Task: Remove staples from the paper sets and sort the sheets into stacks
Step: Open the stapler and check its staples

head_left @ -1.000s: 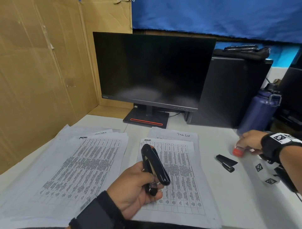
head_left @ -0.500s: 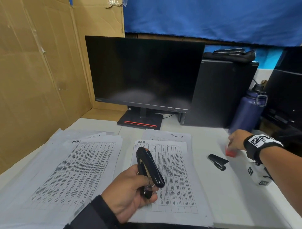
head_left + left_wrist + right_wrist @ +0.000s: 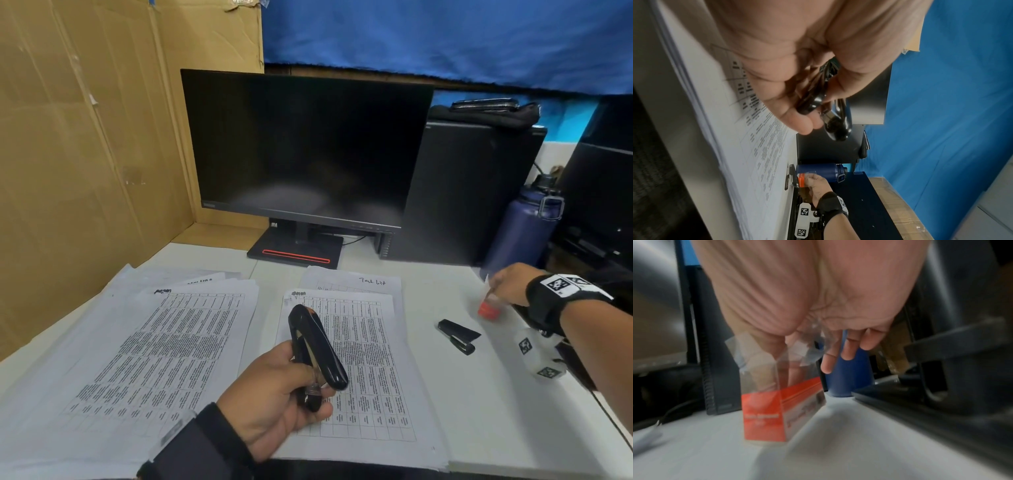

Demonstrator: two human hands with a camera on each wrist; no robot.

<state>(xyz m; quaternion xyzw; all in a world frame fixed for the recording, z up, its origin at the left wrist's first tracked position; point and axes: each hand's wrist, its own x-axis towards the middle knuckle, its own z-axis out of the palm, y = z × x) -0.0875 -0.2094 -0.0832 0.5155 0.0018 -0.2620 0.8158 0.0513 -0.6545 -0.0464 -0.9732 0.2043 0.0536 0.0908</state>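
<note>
My left hand grips a black stapler, its top arm hinged open, above the middle paper stack. The left wrist view shows the fingers curled round the stapler's base. A wider stack of printed sheets lies on the left. At the far right, my right hand pinches a clear box with an orange label. The right wrist view shows the box tilted, low over the white table, blurred. A small black stapler lies between the box and the middle stack.
A dark monitor stands behind the papers, with a black computer tower and a blue bottle to its right. A cardboard wall closes the left side. The table's front edge is near.
My right hand has taken hold of the orange-labelled box and tipped it up from the table. The left hand keeps the open stapler in about the same place.
</note>
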